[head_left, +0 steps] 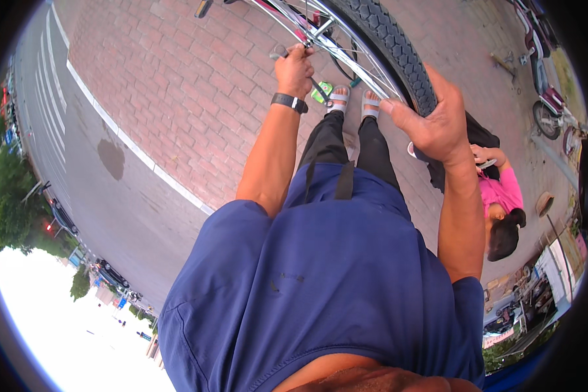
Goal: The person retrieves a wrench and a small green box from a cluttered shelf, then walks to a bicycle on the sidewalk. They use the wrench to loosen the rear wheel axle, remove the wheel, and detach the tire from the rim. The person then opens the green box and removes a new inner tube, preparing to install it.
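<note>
On the blue shirt [353, 268], dark print [286, 282]

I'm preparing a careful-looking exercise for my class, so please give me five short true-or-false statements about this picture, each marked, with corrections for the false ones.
1. The right grip is on a black tyre. True.
2. The left grip is empty. False: it holds a wrench-like tool.
3. A black wristband is on the right arm. False: it is on the left arm.
4. A person in pink is on the wearer's right. True.
5. The pale sandals rest on grass. False: they rest on paving.
</note>
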